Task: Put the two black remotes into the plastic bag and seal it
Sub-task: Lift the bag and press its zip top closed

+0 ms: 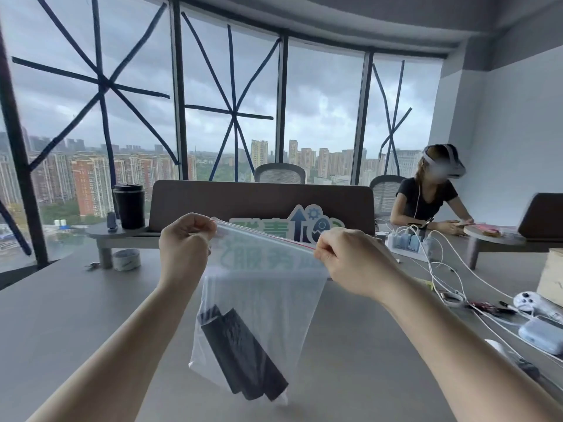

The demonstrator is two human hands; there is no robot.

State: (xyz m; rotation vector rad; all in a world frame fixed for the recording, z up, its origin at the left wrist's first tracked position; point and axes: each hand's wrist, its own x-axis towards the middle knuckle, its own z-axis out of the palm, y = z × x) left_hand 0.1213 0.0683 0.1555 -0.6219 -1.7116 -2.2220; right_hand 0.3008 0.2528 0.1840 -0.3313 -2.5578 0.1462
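Observation:
A clear plastic zip bag hangs in the air above the grey table. Two black remotes lie side by side inside it, slanting down toward its lower right corner. My left hand pinches the left end of the bag's top strip. My right hand pinches the right end of the same strip, which has a red line along it. The strip is stretched taut between both hands. Whether the strip is closed along its length I cannot tell.
A brown divider panel stands behind the bag, with a black tumbler and a tape roll at the left. At the right lie a power strip, white cables, a white controller, a wooden box. A person with a headset sits at the far right.

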